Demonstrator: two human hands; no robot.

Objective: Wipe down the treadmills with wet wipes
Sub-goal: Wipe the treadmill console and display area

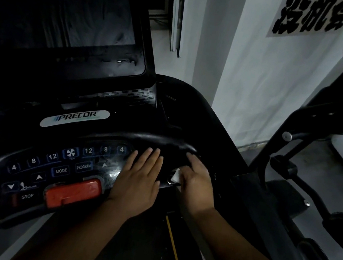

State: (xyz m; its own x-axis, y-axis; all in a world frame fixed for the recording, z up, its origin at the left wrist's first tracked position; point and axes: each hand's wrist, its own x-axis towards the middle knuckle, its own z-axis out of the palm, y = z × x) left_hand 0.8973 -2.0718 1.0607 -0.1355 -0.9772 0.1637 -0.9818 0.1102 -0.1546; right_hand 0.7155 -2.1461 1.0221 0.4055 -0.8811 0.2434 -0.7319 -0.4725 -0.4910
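A black Precor treadmill console (pixel 75 114) fills the left and middle of the head view, with a dark screen (pixel 68 11) above and a keypad (pixel 62 165) with a red stop bar (pixel 73 193) below. My left hand (pixel 139 182) lies flat with straight fingers on the right end of the keypad. My right hand (pixel 197 182) presses a white wet wipe (pixel 176 175) against the console's right end, just under the curved black handlebar (pixel 153 139). Only a small corner of the wipe shows beside the thumb.
The treadmill's right arm (pixel 207 117) runs toward a white wall (pixel 261 76) with a black-lettered sign (pixel 310 15). Another exercise machine (pixel 310 138) with a silver-rimmed console stands close on the right. The belt deck with a yellow stripe (pixel 173 249) lies below my arms.
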